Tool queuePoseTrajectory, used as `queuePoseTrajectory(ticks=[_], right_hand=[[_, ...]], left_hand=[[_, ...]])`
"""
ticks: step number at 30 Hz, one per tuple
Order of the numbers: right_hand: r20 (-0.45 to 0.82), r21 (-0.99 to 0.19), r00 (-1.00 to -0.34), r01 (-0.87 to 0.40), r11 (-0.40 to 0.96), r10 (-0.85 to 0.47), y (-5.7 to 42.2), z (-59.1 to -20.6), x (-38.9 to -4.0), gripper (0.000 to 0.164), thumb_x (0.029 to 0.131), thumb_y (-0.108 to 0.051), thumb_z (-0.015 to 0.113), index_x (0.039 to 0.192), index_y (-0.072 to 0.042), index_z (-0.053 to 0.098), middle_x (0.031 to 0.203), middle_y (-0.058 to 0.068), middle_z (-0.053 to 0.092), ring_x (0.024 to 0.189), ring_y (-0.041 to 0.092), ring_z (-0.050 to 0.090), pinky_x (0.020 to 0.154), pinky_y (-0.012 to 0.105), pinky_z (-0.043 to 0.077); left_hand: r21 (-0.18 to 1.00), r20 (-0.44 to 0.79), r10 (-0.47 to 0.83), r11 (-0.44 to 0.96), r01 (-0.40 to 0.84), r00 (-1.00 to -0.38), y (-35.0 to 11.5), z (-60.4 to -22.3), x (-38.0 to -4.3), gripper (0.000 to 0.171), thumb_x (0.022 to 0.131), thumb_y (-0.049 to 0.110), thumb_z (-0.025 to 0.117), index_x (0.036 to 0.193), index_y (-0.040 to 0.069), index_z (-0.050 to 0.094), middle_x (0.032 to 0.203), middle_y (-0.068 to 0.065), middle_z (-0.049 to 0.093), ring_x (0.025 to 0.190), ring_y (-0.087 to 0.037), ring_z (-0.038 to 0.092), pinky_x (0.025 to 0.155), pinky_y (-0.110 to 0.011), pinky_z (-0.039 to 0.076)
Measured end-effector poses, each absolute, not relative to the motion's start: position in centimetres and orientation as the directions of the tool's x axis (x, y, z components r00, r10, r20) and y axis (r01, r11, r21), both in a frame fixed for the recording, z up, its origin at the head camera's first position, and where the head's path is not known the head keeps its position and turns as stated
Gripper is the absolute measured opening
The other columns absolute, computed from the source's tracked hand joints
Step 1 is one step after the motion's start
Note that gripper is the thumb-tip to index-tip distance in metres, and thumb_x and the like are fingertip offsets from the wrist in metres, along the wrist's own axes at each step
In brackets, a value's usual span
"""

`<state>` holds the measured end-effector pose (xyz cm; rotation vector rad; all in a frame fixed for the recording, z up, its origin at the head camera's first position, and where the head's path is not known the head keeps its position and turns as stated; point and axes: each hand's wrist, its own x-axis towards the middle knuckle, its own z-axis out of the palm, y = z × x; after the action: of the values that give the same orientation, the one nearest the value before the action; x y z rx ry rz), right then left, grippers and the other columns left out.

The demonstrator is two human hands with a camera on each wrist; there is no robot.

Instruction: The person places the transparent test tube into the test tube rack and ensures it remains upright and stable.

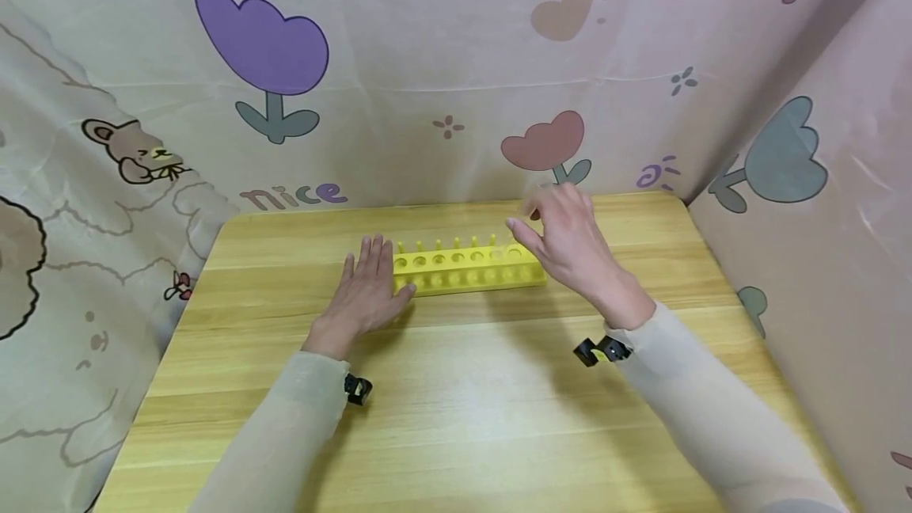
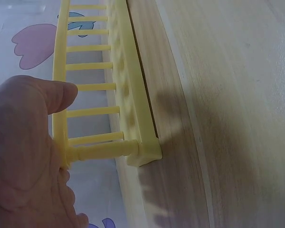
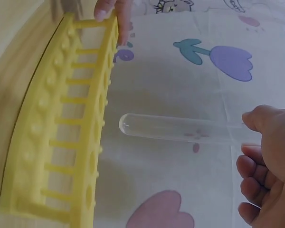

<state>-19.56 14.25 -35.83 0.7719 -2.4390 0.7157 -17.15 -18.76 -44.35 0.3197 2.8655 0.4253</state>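
Observation:
A yellow test tube rack (image 1: 470, 267) with a row of round holes and several short pegs stands on the table. At its left end is my left hand (image 1: 366, 291), its fingers stretched along that end. The thumb (image 2: 61, 95) comes over the rack's upper rail, and the hand holds the rack there. Above the rack's right end, my right hand (image 1: 570, 244) pinches a clear test tube (image 3: 171, 127) near one end between thumb and fingers. The tube's rounded end points towards the rack, apart from it. In the head view the tube barely shows against the backdrop.
The wooden table (image 1: 456, 402) reaches back to a patterned cloth (image 1: 399, 101), which also hangs along the left and right sides. Small black cameras (image 1: 359, 389) sit at both wrists.

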Motion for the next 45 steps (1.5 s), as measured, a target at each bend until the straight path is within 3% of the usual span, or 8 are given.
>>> queuePoseTrajectory(ticks=[9, 15, 26, 45], right_hand=[[0.529, -0.323, -0.75, -0.61, 0.724, -0.397, 11.9, -36.7, -20.9, 0.021, 0.097, -0.026, 0.076, 0.096, -0.007, 0.071, 0.09, 0.012, 0.069, 0.086, 0.033, 0.053, 0.075, 0.045, 0.036], [0.522, -0.283, -0.737, -0.624, 0.729, -0.429, 11.2, -37.6, -21.5, 0.021, 0.096, -0.026, 0.075, 0.093, -0.006, 0.069, 0.086, 0.009, 0.066, 0.084, 0.033, 0.053, 0.078, 0.049, 0.04], [0.356, -0.277, -0.804, -0.577, 0.769, -0.476, 9.9, -39.8, -21.6, 0.028, 0.1, -0.031, 0.073, 0.094, -0.006, 0.062, 0.091, 0.007, 0.067, 0.086, 0.029, 0.05, 0.078, 0.042, 0.036], [0.317, -0.249, -0.819, -0.558, 0.792, -0.477, 9.3, -42.0, -21.9, 0.03, 0.102, -0.036, 0.071, 0.1, -0.007, 0.063, 0.096, 0.008, 0.069, 0.09, 0.03, 0.054, 0.081, 0.043, 0.039]], left_hand=[[0.302, -0.175, 0.249, 0.934, 0.189, -0.952, -18.6, -44.5, -17.1, 0.093, 0.109, 0.053, 0.044, 0.167, -0.001, -0.005, 0.175, -0.021, -0.014, 0.162, -0.038, -0.015, 0.131, -0.061, -0.007], [0.305, -0.176, 0.248, 0.934, 0.187, -0.953, -18.5, -44.4, -17.1, 0.094, 0.109, 0.054, 0.043, 0.167, -0.001, -0.006, 0.175, -0.019, -0.016, 0.162, -0.036, -0.016, 0.131, -0.06, -0.008], [0.315, -0.198, 0.24, 0.934, 0.17, -0.95, -18.5, -44.3, -17.2, 0.093, 0.109, 0.056, 0.039, 0.167, 0.0, -0.006, 0.174, -0.017, -0.019, 0.162, -0.033, -0.018, 0.131, -0.06, -0.008], [0.308, -0.199, 0.235, 0.936, 0.167, -0.951, -18.8, -44.5, -17.2, 0.094, 0.109, 0.056, 0.04, 0.167, 0.0, -0.007, 0.174, -0.017, -0.019, 0.162, -0.034, -0.018, 0.131, -0.059, -0.008]])
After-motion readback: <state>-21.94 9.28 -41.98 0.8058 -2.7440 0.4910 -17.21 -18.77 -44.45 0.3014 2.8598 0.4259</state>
